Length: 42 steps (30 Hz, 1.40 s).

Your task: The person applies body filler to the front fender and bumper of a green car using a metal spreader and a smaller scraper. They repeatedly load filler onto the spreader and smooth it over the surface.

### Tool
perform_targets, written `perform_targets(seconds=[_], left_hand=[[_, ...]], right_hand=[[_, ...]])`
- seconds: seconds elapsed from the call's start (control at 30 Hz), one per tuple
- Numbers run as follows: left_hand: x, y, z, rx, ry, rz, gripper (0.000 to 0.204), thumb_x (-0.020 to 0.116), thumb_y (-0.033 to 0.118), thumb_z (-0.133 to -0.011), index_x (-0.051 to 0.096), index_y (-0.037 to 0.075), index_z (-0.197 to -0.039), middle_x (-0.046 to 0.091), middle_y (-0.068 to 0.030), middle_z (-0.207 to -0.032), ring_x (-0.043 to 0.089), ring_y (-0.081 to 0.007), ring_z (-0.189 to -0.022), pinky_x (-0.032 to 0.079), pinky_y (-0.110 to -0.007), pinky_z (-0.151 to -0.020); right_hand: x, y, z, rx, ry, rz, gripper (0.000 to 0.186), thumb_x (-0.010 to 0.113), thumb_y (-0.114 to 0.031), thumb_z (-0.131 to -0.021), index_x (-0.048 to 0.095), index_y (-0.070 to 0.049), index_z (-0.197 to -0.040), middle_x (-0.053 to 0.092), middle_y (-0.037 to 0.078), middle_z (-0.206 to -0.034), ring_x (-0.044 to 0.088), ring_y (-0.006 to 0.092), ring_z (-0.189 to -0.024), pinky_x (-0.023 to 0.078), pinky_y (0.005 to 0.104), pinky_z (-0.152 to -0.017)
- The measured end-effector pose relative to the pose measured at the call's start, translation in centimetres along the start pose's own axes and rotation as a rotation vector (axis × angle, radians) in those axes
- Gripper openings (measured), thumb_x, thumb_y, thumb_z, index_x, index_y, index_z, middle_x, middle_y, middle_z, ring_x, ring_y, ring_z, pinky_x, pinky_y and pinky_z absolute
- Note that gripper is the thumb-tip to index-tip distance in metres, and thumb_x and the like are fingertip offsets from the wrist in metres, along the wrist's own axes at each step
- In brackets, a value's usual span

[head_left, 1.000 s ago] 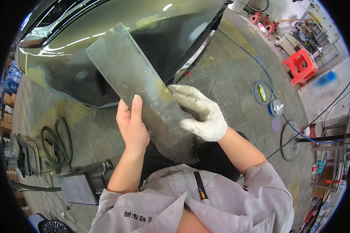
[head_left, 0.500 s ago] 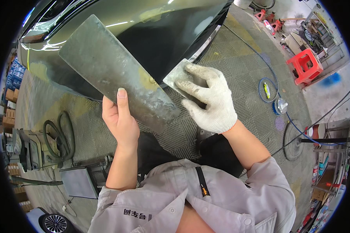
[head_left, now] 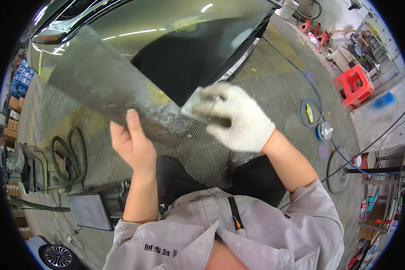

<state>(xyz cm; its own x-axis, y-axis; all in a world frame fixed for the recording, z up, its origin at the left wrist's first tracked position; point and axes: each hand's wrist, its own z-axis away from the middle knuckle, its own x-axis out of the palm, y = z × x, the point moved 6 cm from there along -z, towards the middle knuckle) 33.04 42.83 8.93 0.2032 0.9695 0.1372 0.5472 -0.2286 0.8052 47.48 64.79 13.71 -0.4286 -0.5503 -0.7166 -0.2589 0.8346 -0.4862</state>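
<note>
My bare left hand (head_left: 136, 145) is closed on a long, worn grey mixing board (head_left: 108, 78), thumb on its upper face. A dab of yellowish putty (head_left: 157, 95) lies toward the board's right end. In a white knit glove, my right hand (head_left: 242, 118) grips a flat, smeared putty spreader (head_left: 192, 101). The spreader's edge is at the board's right end; blur leaves it unclear whether they touch. Beyond both hands stands a car body panel (head_left: 220, 31), olive-gold with a dark patch and a yellow-green filler spot (head_left: 187, 23).
A red stool (head_left: 354, 85) stands at the right, near shelves with clutter. A blue hose (head_left: 301, 74) runs over the ridged floor (head_left: 274, 112). To the left are a machine with a coiled dark hose (head_left: 78, 155) and a flat grey panel (head_left: 91, 210).
The board has shifted left and toward me with my left hand. My right hand has moved left and slightly down, bringing the spreader to the board's right end.
</note>
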Motion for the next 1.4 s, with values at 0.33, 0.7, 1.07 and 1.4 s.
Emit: perform_targets(seconds=[0.33,0.7,1.07,1.4], left_hand=[[-2.5,0.3,0.5,-0.107,0.006,0.247,0.032,0.058,0.016,-0.125,0.066,-0.003,-0.149,0.076,-0.011,-0.139,0.073,-0.0177,-0.121,0.059,-0.037,-0.107],[-3.4,0.3,1.0,-0.112,0.019,0.238,0.032,0.058,0.014,-0.125,0.065,-0.003,-0.15,0.075,-0.0108,-0.139,0.071,-0.0165,-0.121,0.058,-0.035,-0.107],[-2.9,0.2,1.3,-0.131,-0.009,0.25,0.033,0.058,0.014,-0.124,0.065,-0.003,-0.152,0.076,-0.0115,-0.141,0.072,-0.0176,-0.123,0.059,-0.037,-0.109],[-2.8,0.1,1.5,-0.132,-0.006,0.287,0.029,0.057,0.013,-0.124,0.066,-0.003,-0.148,0.076,-0.0109,-0.138,0.072,-0.0166,-0.122,0.058,-0.035,-0.108]], right_hand=[[-6.0,4.8,-11.3,0.209,0.135,0.34,0.052,0.073,-0.046,-0.097,0.085,-0.023,-0.142,0.076,0.017,-0.141,0.076,0.0394,-0.129,0.059,0.0464,-0.117],[-5.3,3.9,-12.6,0.262,0.069,0.401,0.048,0.069,-0.039,-0.095,0.088,-0.024,-0.137,0.078,0.016,-0.142,0.077,0.038,-0.129,0.059,0.0452,-0.117],[-5.8,2.9,-14.0,0.274,0.019,0.39,0.051,0.067,-0.034,-0.092,0.088,-0.021,-0.138,0.086,0.014,-0.131,0.08,0.0375,-0.123,0.061,0.0432,-0.116],[-8.0,4.1,-14.2,0.33,-0.017,0.344,0.056,0.074,-0.042,-0.098,0.083,-0.011,-0.144,0.074,0.024,-0.146,0.072,0.0424,-0.135,0.054,0.0452,-0.121]])
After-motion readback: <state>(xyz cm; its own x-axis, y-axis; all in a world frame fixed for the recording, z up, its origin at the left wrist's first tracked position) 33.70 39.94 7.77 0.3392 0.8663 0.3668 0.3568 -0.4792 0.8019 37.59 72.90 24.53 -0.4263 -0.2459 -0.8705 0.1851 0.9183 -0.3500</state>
